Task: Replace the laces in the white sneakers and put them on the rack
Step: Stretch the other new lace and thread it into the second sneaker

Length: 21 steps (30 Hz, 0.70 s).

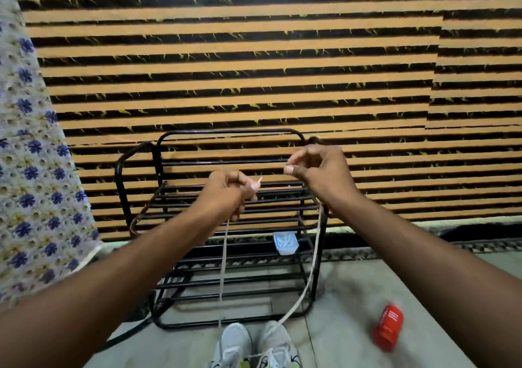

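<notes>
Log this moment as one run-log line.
left hand: pinches lace end | right hand: pinches other end | lace: runs down to sneakers on floor | rack: no sneakers

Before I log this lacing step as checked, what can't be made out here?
- White sneakers, head view: heels and eyelets cut off by the bottom edge, so the lacing state is unknown.
- Lace: the end in the right hand is hidden by its fingers.
- Red can: label blurred.
- Small white container on the rack: contents too small.

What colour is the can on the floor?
Red, with white print; the can shows in the head view, lower right.
</notes>
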Each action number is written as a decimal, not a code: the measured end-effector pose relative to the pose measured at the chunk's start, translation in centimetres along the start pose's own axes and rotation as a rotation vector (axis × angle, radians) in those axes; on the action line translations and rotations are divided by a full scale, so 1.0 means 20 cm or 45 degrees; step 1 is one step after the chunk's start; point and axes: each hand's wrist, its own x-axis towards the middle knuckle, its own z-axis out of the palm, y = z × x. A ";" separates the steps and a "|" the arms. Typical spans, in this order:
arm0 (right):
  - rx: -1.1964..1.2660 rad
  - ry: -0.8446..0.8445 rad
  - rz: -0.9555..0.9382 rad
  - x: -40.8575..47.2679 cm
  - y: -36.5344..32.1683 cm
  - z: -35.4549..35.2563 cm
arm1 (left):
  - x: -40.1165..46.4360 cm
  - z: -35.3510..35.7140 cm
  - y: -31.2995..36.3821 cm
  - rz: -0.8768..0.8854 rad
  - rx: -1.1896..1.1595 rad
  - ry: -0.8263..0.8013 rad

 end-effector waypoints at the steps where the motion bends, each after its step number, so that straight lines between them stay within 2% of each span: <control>1: -0.028 -0.080 -0.012 -0.02 0.05 0.03 | 0.00 0.02 -0.07 -0.037 0.030 0.004; 8: -0.260 -0.564 0.074 -0.20 0.51 0.21 | -0.06 0.18 -0.70 -0.294 0.267 -0.140; 13: -0.344 -0.678 0.194 -0.43 0.85 0.33 | -0.18 0.27 -1.15 -0.313 0.533 -0.365; 19: -0.379 -0.849 0.261 -0.72 1.19 0.47 | -0.32 0.38 -1.50 -0.306 1.117 -0.727; 21: -0.368 -0.880 0.322 -0.81 1.30 0.51 | -0.35 0.44 -1.57 -0.251 1.254 -0.710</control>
